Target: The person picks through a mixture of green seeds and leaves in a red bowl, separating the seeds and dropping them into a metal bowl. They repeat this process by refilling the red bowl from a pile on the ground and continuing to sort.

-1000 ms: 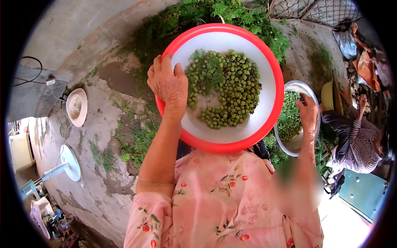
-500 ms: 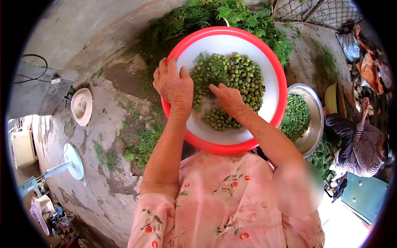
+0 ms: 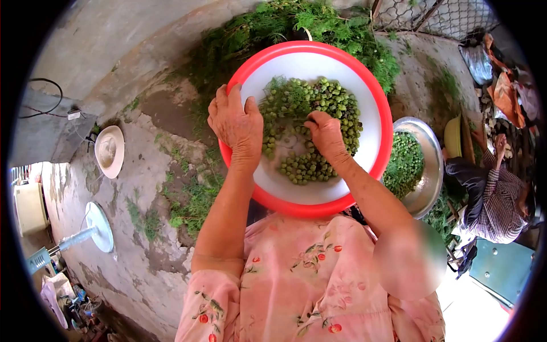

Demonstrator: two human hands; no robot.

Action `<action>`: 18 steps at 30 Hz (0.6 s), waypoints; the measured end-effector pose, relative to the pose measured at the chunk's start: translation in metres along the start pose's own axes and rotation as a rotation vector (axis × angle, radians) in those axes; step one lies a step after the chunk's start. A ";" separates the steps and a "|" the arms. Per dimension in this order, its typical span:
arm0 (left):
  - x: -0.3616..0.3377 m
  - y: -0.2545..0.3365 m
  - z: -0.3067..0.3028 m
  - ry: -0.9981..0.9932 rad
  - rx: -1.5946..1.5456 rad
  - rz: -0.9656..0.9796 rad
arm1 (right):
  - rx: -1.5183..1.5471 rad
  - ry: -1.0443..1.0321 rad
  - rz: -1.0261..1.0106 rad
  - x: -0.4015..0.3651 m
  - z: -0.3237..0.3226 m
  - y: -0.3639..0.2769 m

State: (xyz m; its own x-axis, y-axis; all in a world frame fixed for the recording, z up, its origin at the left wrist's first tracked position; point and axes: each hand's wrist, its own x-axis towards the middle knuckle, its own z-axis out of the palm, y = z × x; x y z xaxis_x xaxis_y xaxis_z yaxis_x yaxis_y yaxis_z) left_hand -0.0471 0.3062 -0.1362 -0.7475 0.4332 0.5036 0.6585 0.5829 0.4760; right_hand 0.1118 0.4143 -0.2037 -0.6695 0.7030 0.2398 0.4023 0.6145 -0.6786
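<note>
A white basin with a broad red rim is in front of me, tilted toward me. Small round green fruits lie in it, some of them brownish, with feathery green sprigs among them on the left. My left hand is closed over the basin's left rim, its thumb on the inner side. Over the middle of the fruits, my right hand has its fingers curled into a pinch. What is between those fingertips, if anything, is too small to make out.
A metal bowl of green pickings stands to the right. Leafy branches lie behind the basin. On the left are a straw hat and a pale blue fan base. Another person sits at far right.
My right hand has drawn its outstretched finger back from the sprigs into a pinch and shifted slightly right. My left hand keeps its place on the rim.
</note>
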 end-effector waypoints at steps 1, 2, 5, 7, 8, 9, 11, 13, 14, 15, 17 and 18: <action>0.000 0.001 0.000 -0.005 -0.002 -0.005 | 0.006 0.000 0.055 0.001 0.000 0.009; 0.000 0.002 0.000 -0.008 -0.003 -0.012 | 0.015 -0.001 0.108 0.003 0.001 0.014; -0.001 0.002 -0.001 -0.002 0.000 -0.017 | 0.029 0.016 0.102 0.011 0.004 0.017; -0.002 0.002 -0.002 0.000 0.003 -0.016 | -0.009 0.072 -0.035 0.016 0.000 0.004; -0.002 0.002 -0.002 0.000 0.005 -0.016 | 0.006 -0.031 0.057 0.019 -0.001 -0.005; -0.002 0.001 -0.002 0.001 0.006 -0.016 | -0.081 -0.056 0.091 0.021 0.000 -0.013; -0.001 0.001 -0.003 -0.009 0.001 -0.011 | -0.255 -0.105 0.157 0.022 0.004 -0.025; -0.001 0.002 -0.003 -0.015 0.000 -0.015 | -0.247 -0.098 0.203 0.022 0.008 -0.023; 0.000 0.002 -0.002 -0.017 0.001 -0.021 | -0.209 -0.085 0.216 0.021 0.007 -0.022; 0.000 0.001 -0.001 -0.018 0.004 -0.028 | -0.170 -0.072 0.229 0.020 0.007 -0.019; 0.000 0.002 -0.002 -0.012 -0.005 -0.027 | -0.164 -0.015 0.106 0.018 0.012 0.000; 0.000 0.002 -0.003 -0.012 -0.011 -0.026 | -0.162 0.014 0.047 0.017 0.013 0.008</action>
State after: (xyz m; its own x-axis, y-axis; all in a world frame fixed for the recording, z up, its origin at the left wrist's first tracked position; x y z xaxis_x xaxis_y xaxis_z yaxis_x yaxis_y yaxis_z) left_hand -0.0452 0.3058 -0.1332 -0.7654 0.4259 0.4824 0.6395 0.5868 0.4966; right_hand 0.0953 0.4265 -0.2137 -0.6394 0.7365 0.2207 0.5290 0.6297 -0.5689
